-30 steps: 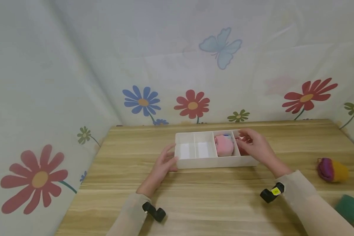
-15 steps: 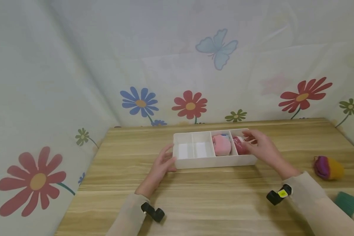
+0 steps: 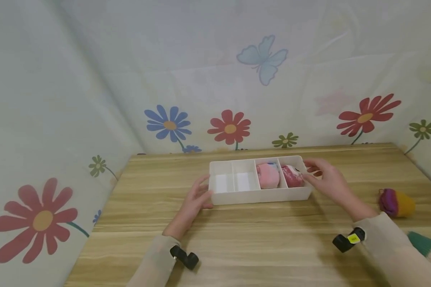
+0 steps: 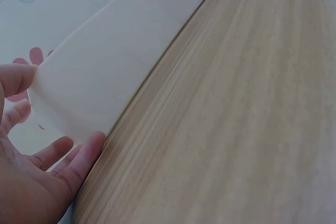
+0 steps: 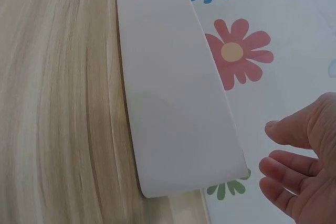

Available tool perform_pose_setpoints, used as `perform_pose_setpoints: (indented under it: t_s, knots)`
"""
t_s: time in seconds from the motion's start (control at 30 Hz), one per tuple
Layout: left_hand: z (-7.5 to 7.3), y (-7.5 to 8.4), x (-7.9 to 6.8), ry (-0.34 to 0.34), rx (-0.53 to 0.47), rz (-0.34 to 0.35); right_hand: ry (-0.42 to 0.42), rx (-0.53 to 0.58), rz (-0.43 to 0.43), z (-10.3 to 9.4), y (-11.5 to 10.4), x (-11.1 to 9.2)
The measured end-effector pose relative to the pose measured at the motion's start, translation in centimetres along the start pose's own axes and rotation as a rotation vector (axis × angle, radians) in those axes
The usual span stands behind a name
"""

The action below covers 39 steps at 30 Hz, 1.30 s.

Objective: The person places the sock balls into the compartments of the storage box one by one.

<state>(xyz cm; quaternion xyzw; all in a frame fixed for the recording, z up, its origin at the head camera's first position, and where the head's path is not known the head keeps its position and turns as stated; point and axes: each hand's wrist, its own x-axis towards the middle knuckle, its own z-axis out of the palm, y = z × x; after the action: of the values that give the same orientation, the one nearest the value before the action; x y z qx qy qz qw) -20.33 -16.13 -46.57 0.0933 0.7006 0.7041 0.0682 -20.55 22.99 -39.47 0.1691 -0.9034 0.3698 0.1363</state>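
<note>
A white box (image 3: 258, 196) with compartments in a row stands on the wooden table. My left hand (image 3: 195, 198) touches its left end with relaxed fingers; in the left wrist view, the fingertips (image 4: 94, 141) lie against the box low down. A pink bundle (image 3: 268, 176), like a rolled-up sock, fills the third compartment from the left. In the rightmost compartment lies a red-and-white rolled bundle (image 3: 292, 175). My right hand (image 3: 327, 179) is beside the box's right end, fingers loosely bent and holding nothing. The right wrist view shows a gap between that hand and the box.
To the right on the table (image 3: 265, 247) lies a purple-and-yellow rolled bundle (image 3: 396, 202). Nearer, a green cloth piece with a pale ribbed end (image 3: 424, 244) is partly hidden by the right sleeve. A flower-printed white sheet (image 3: 201, 87) hangs behind the table.
My right hand has let go of the red-and-white bundle and drawn out of the rightmost compartment, moving to the right. The left hand stays at the box's left end.
</note>
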Motion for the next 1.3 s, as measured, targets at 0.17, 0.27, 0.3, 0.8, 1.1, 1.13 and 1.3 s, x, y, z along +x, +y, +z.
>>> perform_pose_setpoints:
  t_s: [0.17, 0.27, 0.3, 0.8, 1.1, 1.13, 1.3]
  knots:
    - [0.0, 0.0, 0.0, 0.001, 0.000, 0.005, 0.016, -0.027, -0.018, -0.5, 0.2, -0.4]
    - [-0.1, 0.0, 0.0, -0.006, 0.004, 0.001, 0.028, -0.042, -0.026, -0.8, 0.4, -0.7]
    - [-0.1, 0.0, 0.0, -0.008, 0.006, 0.001, 0.031, -0.048, -0.025, -0.8, 0.4, -0.8]
    - [-0.1, -0.1, 0.0, -0.008, 0.018, 0.003, 0.024, -0.055, 0.036, -2.9, 0.9, -2.6]
    - [0.0, 0.6, -0.1, -0.024, 0.005, -0.019, 0.005, -0.073, 0.132, -3.6, 2.1, -3.5]
    - [0.1, 0.9, -0.2, -0.028, 0.007, -0.020, 0.009, -0.074, 0.133, -3.6, 2.3, -3.6]
    - [0.6, 2.4, -0.8, -0.040, 0.019, -0.018, 0.032, -0.132, 0.139, -3.5, 4.5, -4.0]
